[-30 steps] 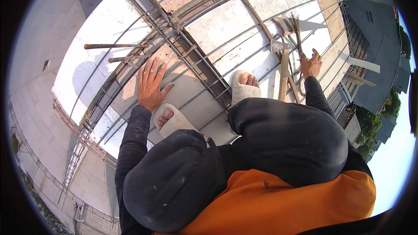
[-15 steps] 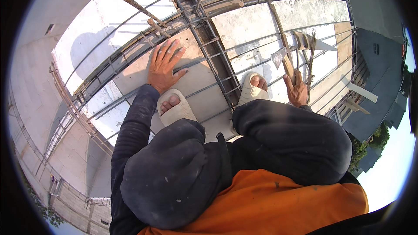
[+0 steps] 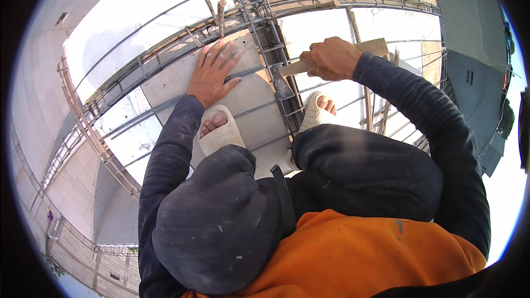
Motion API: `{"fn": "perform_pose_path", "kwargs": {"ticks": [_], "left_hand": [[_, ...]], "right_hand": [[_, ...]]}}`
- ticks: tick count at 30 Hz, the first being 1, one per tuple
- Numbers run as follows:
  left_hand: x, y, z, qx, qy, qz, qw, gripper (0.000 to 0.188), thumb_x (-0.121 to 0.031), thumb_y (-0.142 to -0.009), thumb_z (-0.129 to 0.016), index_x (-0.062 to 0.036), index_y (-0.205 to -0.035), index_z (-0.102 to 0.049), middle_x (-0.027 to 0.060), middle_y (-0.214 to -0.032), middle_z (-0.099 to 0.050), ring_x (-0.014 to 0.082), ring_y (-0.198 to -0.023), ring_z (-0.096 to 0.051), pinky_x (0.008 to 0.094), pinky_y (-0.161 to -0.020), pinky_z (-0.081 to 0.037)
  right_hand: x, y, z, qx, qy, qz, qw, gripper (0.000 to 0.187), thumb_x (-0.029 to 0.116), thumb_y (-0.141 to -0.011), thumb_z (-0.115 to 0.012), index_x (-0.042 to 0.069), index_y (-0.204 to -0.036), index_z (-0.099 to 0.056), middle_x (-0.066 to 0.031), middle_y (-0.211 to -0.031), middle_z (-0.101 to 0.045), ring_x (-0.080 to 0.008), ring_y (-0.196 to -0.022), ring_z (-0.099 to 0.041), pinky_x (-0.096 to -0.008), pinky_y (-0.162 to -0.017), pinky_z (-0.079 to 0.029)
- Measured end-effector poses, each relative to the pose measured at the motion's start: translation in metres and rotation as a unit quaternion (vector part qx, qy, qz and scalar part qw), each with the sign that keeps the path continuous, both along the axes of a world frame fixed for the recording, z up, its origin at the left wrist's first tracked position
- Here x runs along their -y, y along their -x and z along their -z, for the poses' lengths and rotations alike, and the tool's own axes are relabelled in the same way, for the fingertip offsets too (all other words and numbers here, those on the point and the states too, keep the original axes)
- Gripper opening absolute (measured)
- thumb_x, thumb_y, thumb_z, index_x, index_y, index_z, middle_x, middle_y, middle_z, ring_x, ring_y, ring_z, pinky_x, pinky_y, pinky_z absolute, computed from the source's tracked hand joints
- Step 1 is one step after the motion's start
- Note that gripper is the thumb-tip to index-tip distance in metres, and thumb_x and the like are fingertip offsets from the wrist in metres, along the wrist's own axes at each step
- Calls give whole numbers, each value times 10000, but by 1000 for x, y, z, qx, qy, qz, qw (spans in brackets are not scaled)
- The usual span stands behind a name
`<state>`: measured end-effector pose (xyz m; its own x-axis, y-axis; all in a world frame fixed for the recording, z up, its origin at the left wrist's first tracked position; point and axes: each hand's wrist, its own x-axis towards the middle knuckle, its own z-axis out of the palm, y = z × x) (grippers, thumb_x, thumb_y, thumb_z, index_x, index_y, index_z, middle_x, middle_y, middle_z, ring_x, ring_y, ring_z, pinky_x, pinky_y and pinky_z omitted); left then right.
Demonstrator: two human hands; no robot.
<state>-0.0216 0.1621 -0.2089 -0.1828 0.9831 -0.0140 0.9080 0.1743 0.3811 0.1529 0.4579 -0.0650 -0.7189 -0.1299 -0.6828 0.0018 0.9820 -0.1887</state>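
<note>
My right hand point(image 3: 331, 58) is closed around the wooden handle of what looks like a hatchet point(image 3: 377, 47). Its flat grey metal head point(image 3: 282, 87) points toward me, over the dark gap of the central steel reinforcement cage point(image 3: 270, 49). Fingers spread, my left hand point(image 3: 212, 74) rests flat on a pale formwork panel point(image 3: 248, 91) and holds nothing. Just beyond its fingertips stand two rusty rods or sticks point(image 3: 221, 16). A long thin bar point(image 3: 368, 107) lies beneath my right forearm, beside a bundle of tie wire point(image 3: 383, 118).
My feet in cream sandals point(image 3: 221, 132) stand on the panels, between grey reinforcing bars point(image 3: 254, 111). Another rebar cage point(image 3: 138, 72) crosses from the left toward the upper right. At far left, the panel edge point(image 3: 99, 143) drops toward a lower level; dark roofing point(image 3: 469, 88) lies at right.
My right hand has lifted the hatchet from beside the wire bundle and brought it forward and left to the central cage. My left hand has stayed on the panel.
</note>
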Motion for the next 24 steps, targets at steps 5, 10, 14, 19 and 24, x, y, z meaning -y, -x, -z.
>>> {"fn": "perform_pose_path", "kwargs": {"ticks": [5, 10, 14, 19, 24], "left_hand": [[1, -2, 4, -12, 6, 1, 1000, 664, -462, -974, -658, -239, -1565, -454, 60, -1685, -334, 301, -1568, -253, 539, -1299, -176], [1, 0, 7, -25, -3, -3, 1000, 638, -448, -977, -657, -231, -1547, -469, 61, -1665, -356, 295, -1552, -273, 539, -1293, -186], [1, -1, 7, -23, -4, -7, 1000, 625, -425, -980, -661, -230, -1543, -472, 65, -1659, -360, 297, -1545, -278, 539, -1291, -184], [5, -4, 11, -22, -6, -7, 1000, 624, -424, -981, -659, -238, -1545, -468, 69, -1663, -357, 299, -1552, -271, 539, -1292, -176], [1, -4, 12, -19, 7, -5, 1000, 627, -425, -985, -655, -238, -1550, -459, 68, -1670, -350, 302, -1560, -266, 540, -1293, -172]], "right_hand": [[23, -20, -5, 1, -5, -96, 995, 244, 286, -841, -783, 76, -961, -755, -131, -867, -736, -314, -775, -748, -442, -706, -588], [6, 7, 4, -28, -27, -14, 999, 284, 310, -874, -776, 66, -1018, -754, -137, -887, -730, -319, -777, -743, -450, -707, -592], [28, -28, 4, -28, -45, 14, 998, 314, 315, -891, -771, 65, -1073, -716, -151, -940, -713, -339, -816, -740, -452, -737, -589], [7, 30, -7, 17, -23, -124, 992, 374, 351, -884, -793, 47, -1094, -739, -134, -894, -727, -332, -751, -745, -438, -682, -592], [13, -5, -7, -64, -23, -36, 997, 283, 324, -844, -803, 56, -925, -762, -138, -826, -741, -335, -781, -751, -455, -719, -595]]}}
